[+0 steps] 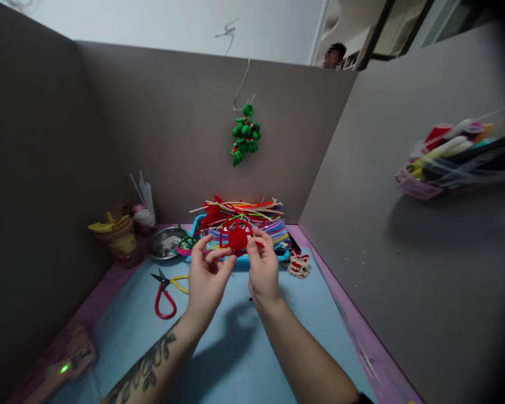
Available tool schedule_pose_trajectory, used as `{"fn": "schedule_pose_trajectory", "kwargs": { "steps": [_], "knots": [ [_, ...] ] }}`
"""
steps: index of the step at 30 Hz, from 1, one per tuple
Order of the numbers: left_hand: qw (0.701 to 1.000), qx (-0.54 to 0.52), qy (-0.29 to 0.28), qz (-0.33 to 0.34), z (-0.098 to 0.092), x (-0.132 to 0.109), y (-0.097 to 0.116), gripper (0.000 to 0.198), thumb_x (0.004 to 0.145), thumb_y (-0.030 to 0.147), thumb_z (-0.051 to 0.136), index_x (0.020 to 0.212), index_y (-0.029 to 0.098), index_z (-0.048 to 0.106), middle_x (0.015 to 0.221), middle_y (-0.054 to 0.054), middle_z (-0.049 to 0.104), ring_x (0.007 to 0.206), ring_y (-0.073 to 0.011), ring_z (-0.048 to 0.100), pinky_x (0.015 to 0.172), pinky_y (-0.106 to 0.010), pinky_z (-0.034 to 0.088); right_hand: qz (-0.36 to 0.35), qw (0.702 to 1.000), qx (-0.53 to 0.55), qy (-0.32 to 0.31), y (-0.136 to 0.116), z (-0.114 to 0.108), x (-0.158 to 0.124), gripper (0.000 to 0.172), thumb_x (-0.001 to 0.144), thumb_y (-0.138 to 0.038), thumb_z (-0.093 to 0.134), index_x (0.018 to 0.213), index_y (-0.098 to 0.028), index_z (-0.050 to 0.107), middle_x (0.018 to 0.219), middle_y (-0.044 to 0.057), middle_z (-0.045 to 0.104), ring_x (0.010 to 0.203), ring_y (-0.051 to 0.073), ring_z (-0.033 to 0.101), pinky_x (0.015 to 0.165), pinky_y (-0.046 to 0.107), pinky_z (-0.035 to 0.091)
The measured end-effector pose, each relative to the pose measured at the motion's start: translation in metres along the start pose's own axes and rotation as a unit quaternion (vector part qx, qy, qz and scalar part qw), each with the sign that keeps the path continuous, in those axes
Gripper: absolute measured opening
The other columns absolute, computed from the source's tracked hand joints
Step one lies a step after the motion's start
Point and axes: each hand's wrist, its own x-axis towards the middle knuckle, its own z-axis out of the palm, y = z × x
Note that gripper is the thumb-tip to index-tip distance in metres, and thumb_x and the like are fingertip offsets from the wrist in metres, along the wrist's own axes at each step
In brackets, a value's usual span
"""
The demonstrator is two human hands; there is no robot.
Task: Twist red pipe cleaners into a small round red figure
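Left hand (208, 275) and right hand (263, 269) raised together above the blue table mat (235, 348), both pinching a red pipe-cleaner piece (237, 237) between thumb and fingertips; left pinch on its lower left edge, right pinch on its right side, remaining fingers loosely curled. Piece: fuzzy red core inside a looped red wire ring, held clear of the surface and at eye line, probably for close work on the loops. Forearms converging from the lower frame, wrists slightly cocked back, palms turned inward toward each other; left forearm tattooed. Directly behind the piece, a blue tray (239, 257) heaped with mixed-colour pipe cleaners (244, 216), within easy reach, presumably as stock. Left of the hands, flat on the mat, red-handled scissors (164, 294) beside a yellow loop (180, 283). Further back left, a small metal dish (165, 242), a yellowish cup (120, 235) and a holder of white sticks (143, 207). Right of the tray, a small red-and-white figure (298, 264). Hung from a wire hook on the grey partition (172, 129), a green pipe-cleaner ornament (244, 134), likely displayed as a finished sample. On the right wall, a rack of coloured supplies (450, 163), blurred.
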Motion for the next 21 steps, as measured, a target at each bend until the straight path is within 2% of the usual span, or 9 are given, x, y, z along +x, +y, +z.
{"fn": "schedule_pose_trajectory", "kwargs": {
  "steps": [7, 13, 21],
  "knots": [
    [0.999, -0.032, 0.032, -0.014, -0.001, 0.001, 0.004, 0.072, 0.068, 0.026, 0.078, 0.131, 0.020, 0.044, 0.074, 0.002, 0.067, 0.064, -0.0097, 0.060, 0.064, -0.020, 0.046, -0.011, 0.998, -0.024, -0.050, -0.004, 0.006, -0.013, 0.021, 0.088, -0.040, 0.058, 0.083, -0.020, 0.063, 0.118, 0.009, 0.052, 0.115, 0.021, 0.050, 0.103, 0.038, 0.038],
    [0.998, -0.051, 0.019, -0.027, -0.001, 0.003, 0.005, 0.071, 0.068, 0.024, 0.078, 0.130, 0.019, 0.044, 0.066, 0.004, 0.066, 0.060, -0.0089, 0.059, 0.063, -0.019, 0.045, -0.005, 0.998, -0.025, -0.055, -0.003, 0.007, -0.015, 0.021, 0.088, -0.039, 0.058, 0.081, -0.020, 0.063, 0.118, 0.008, 0.052, 0.114, 0.021, 0.051, 0.102, 0.038, 0.039],
    [0.995, -0.081, 0.013, -0.048, -0.004, 0.006, 0.005, 0.070, 0.068, 0.024, 0.078, 0.129, 0.020, 0.044, 0.061, 0.006, 0.065, 0.057, -0.0084, 0.061, 0.064, -0.018, 0.046, 0.012, 0.998, 0.029, -0.062, -0.004, 0.008, -0.016, 0.017, 0.086, -0.035, 0.061, 0.078, -0.021, 0.065, 0.117, 0.006, 0.052, 0.114, 0.021, 0.050, 0.101, 0.037, 0.037]
  ]
}}
